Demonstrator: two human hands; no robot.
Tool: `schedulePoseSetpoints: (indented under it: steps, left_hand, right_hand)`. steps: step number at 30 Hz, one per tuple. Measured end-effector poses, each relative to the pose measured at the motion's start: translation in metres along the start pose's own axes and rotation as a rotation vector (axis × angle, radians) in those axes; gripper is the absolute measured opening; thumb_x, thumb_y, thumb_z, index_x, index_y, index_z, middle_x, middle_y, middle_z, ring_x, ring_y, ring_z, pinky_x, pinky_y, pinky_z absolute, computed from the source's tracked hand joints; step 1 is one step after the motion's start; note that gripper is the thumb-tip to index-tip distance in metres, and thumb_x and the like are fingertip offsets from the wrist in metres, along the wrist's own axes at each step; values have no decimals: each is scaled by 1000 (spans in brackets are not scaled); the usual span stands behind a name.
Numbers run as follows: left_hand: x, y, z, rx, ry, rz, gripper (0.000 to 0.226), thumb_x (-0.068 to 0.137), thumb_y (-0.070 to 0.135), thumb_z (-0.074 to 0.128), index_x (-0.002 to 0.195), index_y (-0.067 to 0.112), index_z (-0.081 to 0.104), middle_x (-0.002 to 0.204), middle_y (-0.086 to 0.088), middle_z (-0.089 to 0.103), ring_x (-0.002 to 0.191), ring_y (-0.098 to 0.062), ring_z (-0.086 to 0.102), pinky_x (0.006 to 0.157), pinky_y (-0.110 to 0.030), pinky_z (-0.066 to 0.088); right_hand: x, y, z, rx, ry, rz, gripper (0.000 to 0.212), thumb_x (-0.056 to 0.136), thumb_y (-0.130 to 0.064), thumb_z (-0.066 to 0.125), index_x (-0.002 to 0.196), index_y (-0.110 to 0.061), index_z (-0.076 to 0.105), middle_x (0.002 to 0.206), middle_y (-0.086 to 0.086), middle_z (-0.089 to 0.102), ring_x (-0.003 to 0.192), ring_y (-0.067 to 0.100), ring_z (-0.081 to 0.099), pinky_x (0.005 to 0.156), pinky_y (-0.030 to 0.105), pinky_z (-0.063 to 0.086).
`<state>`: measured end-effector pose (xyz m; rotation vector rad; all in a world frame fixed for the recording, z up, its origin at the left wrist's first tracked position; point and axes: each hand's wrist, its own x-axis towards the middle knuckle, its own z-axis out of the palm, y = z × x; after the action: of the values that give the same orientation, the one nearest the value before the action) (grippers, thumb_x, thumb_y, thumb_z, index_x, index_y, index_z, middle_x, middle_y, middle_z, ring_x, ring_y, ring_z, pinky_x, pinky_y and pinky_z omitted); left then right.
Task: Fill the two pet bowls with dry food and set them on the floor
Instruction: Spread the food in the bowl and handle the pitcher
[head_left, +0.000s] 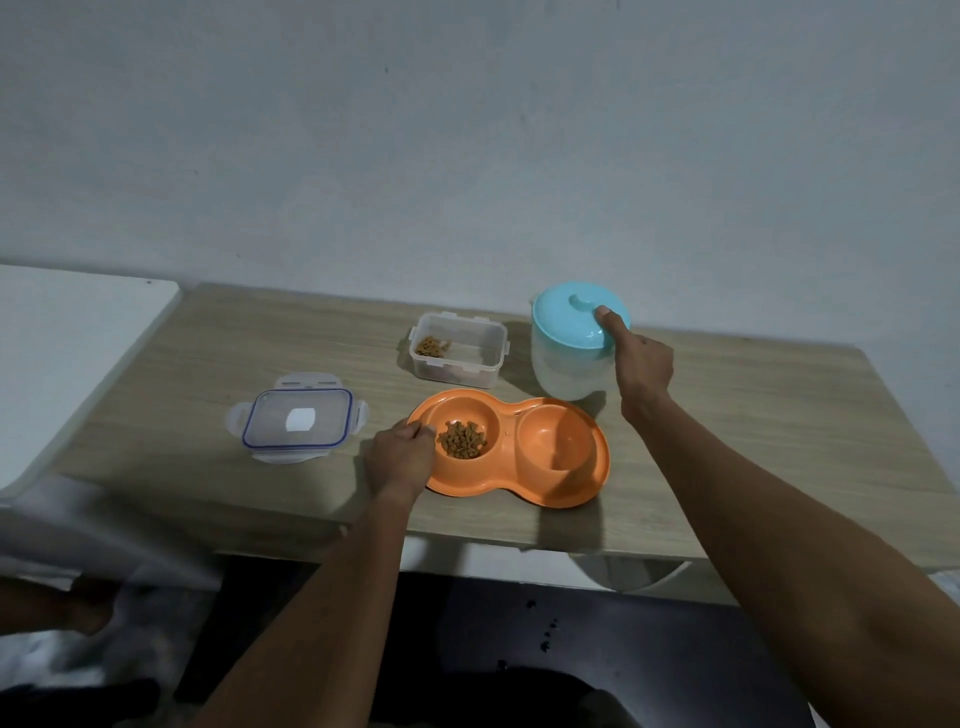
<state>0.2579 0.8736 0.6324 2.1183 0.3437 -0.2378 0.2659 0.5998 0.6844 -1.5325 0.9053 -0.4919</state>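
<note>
An orange double pet bowl (545, 483) lies on the wooden table (753, 441). Its left cup holds brown dry food (462, 440); its right cup is bare. My left hand (400, 460) grips the bowl's left rim. My right hand (641, 369) holds the side of a white jug (561, 369) behind the bowl, thumb pressed on its light blue lid (571, 322). A clear plastic container (457, 349) with a little dry food in one corner stands open behind the bowl.
The container's clear lid (298, 425), blue-sealed, lies flat to the bowl's left. A white surface (67, 353) adjoins the table's left end. A pale wall runs behind the table. Dark floor (571, 649) shows below the front edge.
</note>
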Motion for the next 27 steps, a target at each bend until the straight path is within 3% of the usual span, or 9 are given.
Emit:
schedulePoseSetpoints:
  steps: [3,6,9,12,17,21,27]
  left_hand:
    - [-1,-1,0,16,6,-7,32,95,34,55,114,17,73,114,-7,72,106,-29,61,83,-28,37]
    - [-1,-1,0,44,-24,0,34,96,36,52,111,16,74,112,-10,72,105,-31,62,84,-33,41]
    - [-1,0,-1,84,-27,-11,36,96,38,51,111,13,73,113,-13,70,106,-33,61,79,-31,37]
    - [-5,3,0,105,-13,-44,37,96,37,51,111,11,73,113,-14,70,106,-34,61,78,-31,36]
    - [-11,4,3,130,11,-89,39,94,39,55,114,11,72,112,-15,71,104,-34,62,79,-33,39]
    - [-9,6,2,198,-10,-110,39,95,40,52,111,11,72,108,-14,70,93,-31,59,84,-37,46]
    - [-9,14,6,302,-22,-144,45,98,40,46,121,7,65,121,-17,65,113,-37,59,97,-42,47]
  right_hand:
    - [-2,-1,-13,7,6,-5,56,67,-62,83,76,-9,67,77,3,62,73,15,56,64,31,46]
    - [-8,-6,-31,12,3,-22,73,65,-62,83,85,6,68,77,8,58,72,18,52,64,34,42]
    - [-19,-11,-47,-7,5,-40,62,61,-63,84,61,-8,56,65,3,48,65,18,43,61,35,36]
    - [-28,-15,-62,-35,0,-62,65,56,-66,84,53,-18,40,59,-1,38,62,18,37,59,36,31]
    - [-37,-22,-89,-122,-46,-74,67,52,-68,82,36,-19,40,42,-12,36,54,15,36,54,33,29]
    - [-42,-26,-106,-177,-52,-105,67,51,-69,81,36,-19,39,41,-12,35,55,17,37,54,35,28]
    - [-52,-31,-115,-290,-89,-168,64,51,-69,80,42,-18,42,46,-6,38,52,18,38,54,35,31]
